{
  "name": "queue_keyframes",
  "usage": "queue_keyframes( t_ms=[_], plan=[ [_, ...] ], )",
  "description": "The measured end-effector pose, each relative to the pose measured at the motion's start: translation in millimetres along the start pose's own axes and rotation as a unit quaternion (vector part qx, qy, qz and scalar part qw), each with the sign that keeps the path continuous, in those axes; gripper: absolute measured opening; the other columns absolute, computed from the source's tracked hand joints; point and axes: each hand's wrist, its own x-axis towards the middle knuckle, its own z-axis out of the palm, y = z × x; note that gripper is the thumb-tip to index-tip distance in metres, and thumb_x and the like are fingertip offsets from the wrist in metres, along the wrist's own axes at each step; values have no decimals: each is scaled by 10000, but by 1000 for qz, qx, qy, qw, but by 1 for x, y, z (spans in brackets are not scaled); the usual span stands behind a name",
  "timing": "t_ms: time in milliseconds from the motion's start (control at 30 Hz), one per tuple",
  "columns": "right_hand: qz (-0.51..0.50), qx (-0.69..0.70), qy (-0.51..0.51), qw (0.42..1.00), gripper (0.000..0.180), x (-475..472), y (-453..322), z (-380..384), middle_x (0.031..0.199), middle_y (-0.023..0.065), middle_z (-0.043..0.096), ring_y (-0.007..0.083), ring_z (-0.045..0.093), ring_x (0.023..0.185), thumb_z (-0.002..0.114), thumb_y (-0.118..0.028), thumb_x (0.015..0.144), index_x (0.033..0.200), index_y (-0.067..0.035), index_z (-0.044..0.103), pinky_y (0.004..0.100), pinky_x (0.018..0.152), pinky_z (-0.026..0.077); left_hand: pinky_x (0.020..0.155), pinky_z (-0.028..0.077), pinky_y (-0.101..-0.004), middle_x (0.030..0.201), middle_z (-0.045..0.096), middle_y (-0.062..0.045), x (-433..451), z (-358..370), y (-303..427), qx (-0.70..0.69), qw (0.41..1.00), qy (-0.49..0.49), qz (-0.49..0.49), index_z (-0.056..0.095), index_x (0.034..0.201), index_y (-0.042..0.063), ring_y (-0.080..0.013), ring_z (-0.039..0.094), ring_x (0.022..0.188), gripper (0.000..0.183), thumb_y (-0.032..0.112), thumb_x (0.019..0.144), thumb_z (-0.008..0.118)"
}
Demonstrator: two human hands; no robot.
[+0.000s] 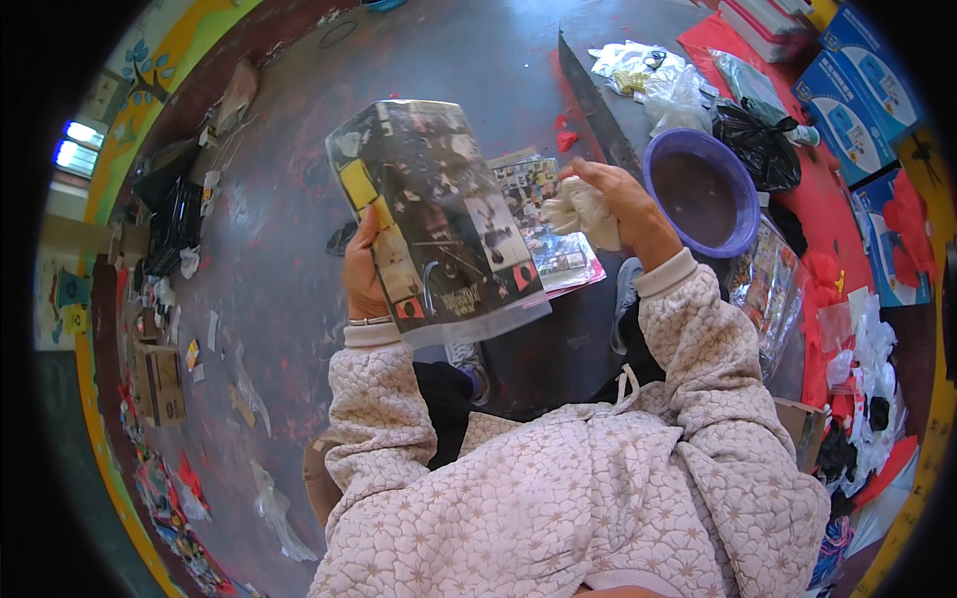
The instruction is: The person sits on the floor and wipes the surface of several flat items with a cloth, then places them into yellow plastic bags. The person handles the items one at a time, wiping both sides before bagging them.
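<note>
My left hand [363,275] grips the left edge of a dark printed sheet [441,224] that seems to sit in a clear plastic sleeve. The sheet is tilted up in front of me and bears small pictures and writing. To its right, my right hand [620,205] clutches a crumpled off-white cloth [579,209], slightly blurred. Behind and below both, a stack of similar printed sheets [557,254] lies low between my feet, partly covered by the raised sheet.
At right stands a purple basin [703,193] of murky water. Beyond it are a black plastic bag [755,146], white plastic bags [677,93] and blue printed boxes [860,112]. More sleeved prints [766,288] lean below the basin. Plastic scraps [277,512] and a cardboard box [158,385] lie left.
</note>
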Motion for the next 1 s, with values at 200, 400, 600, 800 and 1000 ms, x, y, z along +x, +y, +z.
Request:
queue_keyframes(
  t_ms=[200,400,600,800,1000],
  plan=[
    [57,168,-142,974,590,-17,-6,39,937,118,580,187,596,803,565,-478,749,1055,22,498,301,705,499,781,470,-449,1078,534,-168,4,10,-25,2,999,-5,-53,431,1157,26,-315,560,917,371,280,892,374],
    [44,27,-102,993,282,-19,-18,41,884,84,593,146,601,748,571,-186,792,1003,-5,522,277,665,512,721,505,-393,1049,541,-184,15,-19,-27,78,992,20,-97,425,1152,11,-300,582,862,415,323,879,399],
    [-30,217,-35,975,225,-8,-25,25,845,97,590,181,614,704,530,-130,816,1008,-17,495,315,610,528,919,347,-449,1291,286,-230,9,20,-15,18,986,-168,2,153,1302,-18,-336,354,1154,808,512,784,476],
    [-77,317,-35,945,253,7,-23,22,913,113,587,202,604,779,477,-191,857,1037,-12,482,333,686,510,998,240,-423,1336,277,-125,18,15,-50,-49,984,-159,68,227,1304,29,-262,274,1223,824,547,735,521],
    [-124,123,101,980,194,45,38,20,815,47,570,127,554,719,557,-172,812,901,0,560,254,573,449,818,442,-364,977,578,-110,23,-33,-79,-37,996,80,0,514,1009,8,-236,557,907,211,132,846,461]
  ],
)
